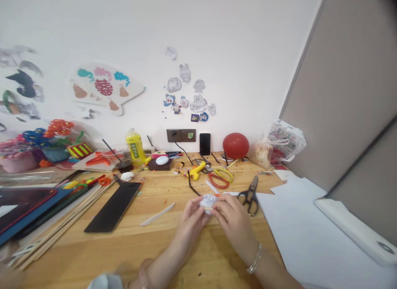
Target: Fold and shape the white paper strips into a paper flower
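Observation:
My left hand (191, 216) and my right hand (233, 216) meet over the wooden table, fingers closed around a small bundle of crumpled white paper (208, 201). A pale yellowish strip shows along the bundle's lower edge, between the fingertips; its kind is too small to make out. To the left of my hands lies a narrow white paper strip (158, 214). Black-handled scissors (249, 196) rest just beyond my right hand. Another white strip (212, 186) and a black stick (193, 184) lie behind the bundle.
White paper sheets (310, 227) cover the right side. A black tablet-like slab (113, 208) and wooden sticks (62, 229) lie left. Toward the wall are a yellow glue gun (197, 171), a red balloon (236, 145), a yellow bottle (135, 146) and a phone (205, 144).

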Demonstrator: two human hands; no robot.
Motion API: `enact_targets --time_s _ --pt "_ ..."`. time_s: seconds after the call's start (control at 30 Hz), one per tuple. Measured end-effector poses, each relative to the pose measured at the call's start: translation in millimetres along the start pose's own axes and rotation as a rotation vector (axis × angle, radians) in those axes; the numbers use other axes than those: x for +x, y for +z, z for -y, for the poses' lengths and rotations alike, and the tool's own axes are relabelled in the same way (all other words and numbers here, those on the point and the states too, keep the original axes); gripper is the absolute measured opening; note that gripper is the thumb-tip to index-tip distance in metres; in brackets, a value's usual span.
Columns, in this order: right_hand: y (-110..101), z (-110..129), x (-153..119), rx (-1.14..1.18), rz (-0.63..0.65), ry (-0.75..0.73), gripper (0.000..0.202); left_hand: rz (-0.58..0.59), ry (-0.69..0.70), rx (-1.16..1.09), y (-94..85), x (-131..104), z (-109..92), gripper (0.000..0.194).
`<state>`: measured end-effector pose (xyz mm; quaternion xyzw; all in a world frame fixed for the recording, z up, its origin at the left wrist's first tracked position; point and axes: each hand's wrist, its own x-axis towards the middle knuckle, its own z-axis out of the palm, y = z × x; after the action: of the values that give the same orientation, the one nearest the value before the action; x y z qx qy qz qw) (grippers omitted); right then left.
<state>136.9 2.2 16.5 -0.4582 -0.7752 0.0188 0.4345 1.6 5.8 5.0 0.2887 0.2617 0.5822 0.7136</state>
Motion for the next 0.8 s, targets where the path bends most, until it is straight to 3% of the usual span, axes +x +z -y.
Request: enact_targets --time_s 0.43,0.8 --pt "-0.8 2.9 0.4 0.04 0.016 0.015 0.01 -0.045 0.026 0.029 -1.5 1.5 1.8 0.028" --pt "4.9 -5.0 -2.0 -0.185 0.079 -0.033 0.015 -0.036 0.049 0.096 -1.0 -0.6 2.3 0.025"
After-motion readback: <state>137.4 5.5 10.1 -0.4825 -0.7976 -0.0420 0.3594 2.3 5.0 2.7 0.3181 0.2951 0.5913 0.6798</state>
